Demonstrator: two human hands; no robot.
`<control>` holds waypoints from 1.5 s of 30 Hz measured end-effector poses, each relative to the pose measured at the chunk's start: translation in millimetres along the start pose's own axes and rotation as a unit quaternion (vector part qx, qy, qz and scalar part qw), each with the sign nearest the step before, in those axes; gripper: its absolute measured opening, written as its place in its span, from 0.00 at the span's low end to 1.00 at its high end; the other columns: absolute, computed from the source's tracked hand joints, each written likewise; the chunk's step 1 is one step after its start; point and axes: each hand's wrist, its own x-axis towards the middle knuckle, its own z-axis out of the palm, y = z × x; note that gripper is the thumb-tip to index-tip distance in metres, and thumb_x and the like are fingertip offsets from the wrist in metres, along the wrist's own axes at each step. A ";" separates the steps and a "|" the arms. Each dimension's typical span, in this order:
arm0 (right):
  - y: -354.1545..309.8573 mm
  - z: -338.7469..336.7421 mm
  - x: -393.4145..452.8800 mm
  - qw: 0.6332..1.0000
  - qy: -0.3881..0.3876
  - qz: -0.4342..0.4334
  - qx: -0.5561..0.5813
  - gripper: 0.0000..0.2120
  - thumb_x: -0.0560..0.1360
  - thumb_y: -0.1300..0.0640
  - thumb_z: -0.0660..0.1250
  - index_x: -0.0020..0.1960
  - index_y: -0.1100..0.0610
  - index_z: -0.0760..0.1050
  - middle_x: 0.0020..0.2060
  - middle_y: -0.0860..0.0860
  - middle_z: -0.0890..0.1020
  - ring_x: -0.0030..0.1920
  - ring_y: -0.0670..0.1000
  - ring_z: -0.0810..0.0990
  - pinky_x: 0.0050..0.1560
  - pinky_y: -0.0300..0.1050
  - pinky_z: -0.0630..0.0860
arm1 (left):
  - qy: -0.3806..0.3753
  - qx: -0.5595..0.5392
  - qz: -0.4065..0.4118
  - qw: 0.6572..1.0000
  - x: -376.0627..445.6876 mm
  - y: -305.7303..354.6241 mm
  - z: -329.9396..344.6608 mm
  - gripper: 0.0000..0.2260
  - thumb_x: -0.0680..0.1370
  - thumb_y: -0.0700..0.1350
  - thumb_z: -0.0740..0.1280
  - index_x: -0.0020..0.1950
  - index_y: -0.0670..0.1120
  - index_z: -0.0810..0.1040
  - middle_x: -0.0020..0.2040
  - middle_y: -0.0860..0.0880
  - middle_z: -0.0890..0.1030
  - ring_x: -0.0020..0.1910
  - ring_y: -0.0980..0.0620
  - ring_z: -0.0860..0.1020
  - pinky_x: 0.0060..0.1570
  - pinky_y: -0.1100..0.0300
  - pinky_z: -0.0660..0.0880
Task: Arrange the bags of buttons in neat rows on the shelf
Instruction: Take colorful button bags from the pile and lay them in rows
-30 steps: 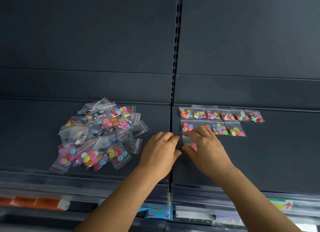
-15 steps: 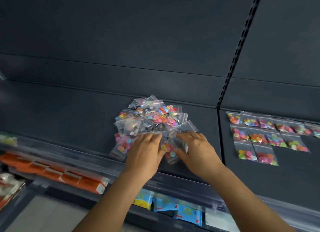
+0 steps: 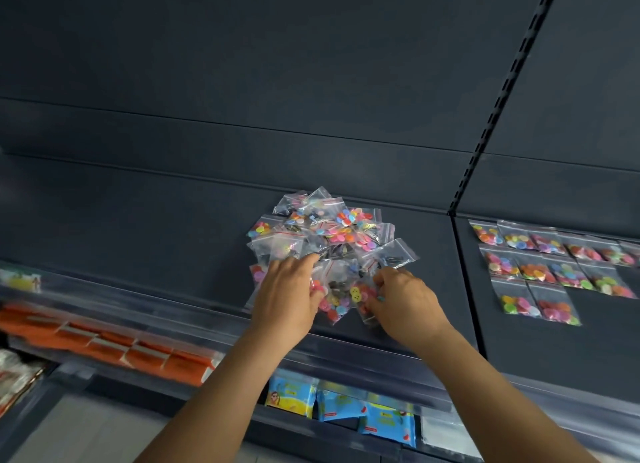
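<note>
While both hands dig into the loose heap of button bags (image 3: 325, 248) on the shelf (image 3: 138, 220), the left hand (image 3: 287, 296) and right hand (image 3: 401, 300) curled on bags, picking is underway; next, carry them to the rows (image 3: 547, 268).

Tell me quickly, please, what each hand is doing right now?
Left hand: fingers spread on the pile of button bags; grip cannot be told.
Right hand: fingers curled into the pile; grip cannot be told.
</note>
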 end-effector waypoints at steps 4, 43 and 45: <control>-0.1 -1.8 -1.1 0.999 0.024 0.004 0.045 0.07 0.75 0.53 0.67 0.50 0.55 0.75 0.49 0.52 0.76 0.52 0.55 0.75 0.44 0.40 0.66 | 0.005 -0.128 -0.007 0.992 0.9 0.5 -4.4 0.24 0.78 0.41 0.66 0.72 0.53 0.64 0.66 0.51 0.72 0.60 0.53 0.73 0.59 0.57 0.72; 236.0 -129.9 -40.2 0.815 0.193 0.130 0.530 0.02 0.74 0.59 0.69 0.44 0.57 0.79 0.33 0.46 0.83 0.32 0.39 0.78 0.33 0.28 0.72 | -0.100 -0.474 -0.042 0.874 49.1 285.0 90.2 0.04 0.75 0.42 0.69 0.48 0.50 0.81 0.45 0.52 0.84 0.46 0.56 0.82 0.45 0.61 0.80; 258.3 -133.5 -42.5 0.805 0.164 0.147 0.552 0.06 0.75 0.57 0.68 0.42 0.57 0.80 0.35 0.48 0.83 0.35 0.42 0.78 0.37 0.33 0.73 | -0.108 -0.492 -0.056 0.862 50.0 309.1 100.8 0.04 0.75 0.43 0.70 0.48 0.51 0.81 0.46 0.52 0.84 0.47 0.55 0.83 0.47 0.59 0.80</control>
